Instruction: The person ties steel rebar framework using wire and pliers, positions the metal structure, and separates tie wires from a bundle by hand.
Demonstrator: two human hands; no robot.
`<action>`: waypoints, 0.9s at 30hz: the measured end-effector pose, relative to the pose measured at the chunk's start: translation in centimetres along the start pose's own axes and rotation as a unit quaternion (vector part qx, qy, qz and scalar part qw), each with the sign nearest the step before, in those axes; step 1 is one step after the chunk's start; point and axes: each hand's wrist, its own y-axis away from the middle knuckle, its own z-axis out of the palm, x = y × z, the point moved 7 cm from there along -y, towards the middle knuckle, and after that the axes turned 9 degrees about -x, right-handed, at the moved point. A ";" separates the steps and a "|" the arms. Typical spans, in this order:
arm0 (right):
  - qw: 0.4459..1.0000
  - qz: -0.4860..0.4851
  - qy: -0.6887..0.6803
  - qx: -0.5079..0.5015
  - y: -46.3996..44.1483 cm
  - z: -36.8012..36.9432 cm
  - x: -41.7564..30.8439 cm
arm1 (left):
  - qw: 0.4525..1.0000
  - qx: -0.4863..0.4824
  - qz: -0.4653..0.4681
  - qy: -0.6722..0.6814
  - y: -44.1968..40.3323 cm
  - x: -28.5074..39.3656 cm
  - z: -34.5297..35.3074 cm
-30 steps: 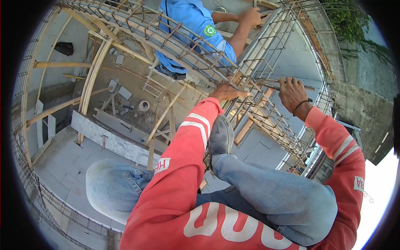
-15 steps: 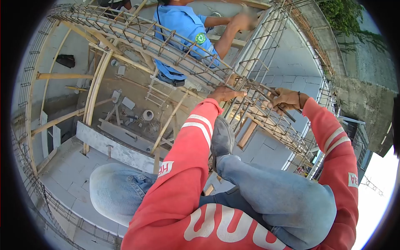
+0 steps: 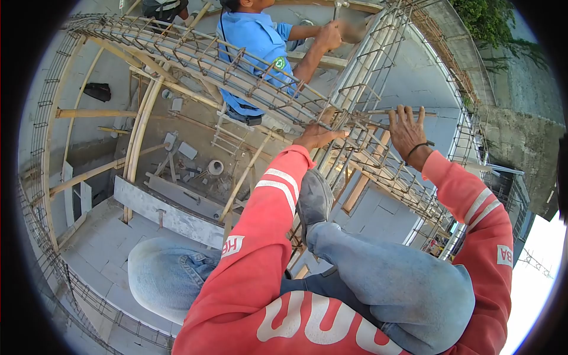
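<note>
My left hand (image 3: pixel 318 136) is closed around the steel rebar (image 3: pixel 305 112) where the cages cross, its thumb pointing right. Just right of it, the head of a long-handled pair of pincers (image 3: pixel 378 112) sits among the bars; its jaws are hard to make out. The two handles are spread apart. My right hand (image 3: pixel 408 136) lies against them with its fingers stretched out over the upper handle, while the lower one passes behind the palm. My boot (image 3: pixel 315 201) is below my left hand, beside the rebar cage.
A co-worker in a blue shirt (image 3: pixel 254 44) stands across the cage, a hammer (image 3: pixel 339 8) near their hands. Wooden poles (image 3: pixel 142 130) brace the structure on the left. Far below are a bucket (image 3: pixel 215 167), a ladder (image 3: pixel 228 135) and loose blocks. Rebar cages run along several sides.
My right hand has opened from its grip, fingers now extended upward, and the pincers' handles have spread apart. My left hand has stayed in place. The co-worker's arms have shifted slightly.
</note>
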 end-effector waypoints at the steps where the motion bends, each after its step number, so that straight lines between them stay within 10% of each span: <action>1: 0.999 0.016 -0.006 -0.030 0.0 0.2 -0.1 | 1.000 -0.001 -0.007 0.001 -0.1 -0.2 0.1; 27: 0.998 -0.017 -0.043 -0.047 -0.7 1.5 -0.3 | 0.994 -0.040 -0.103 0.022 1.5 0.4 0.1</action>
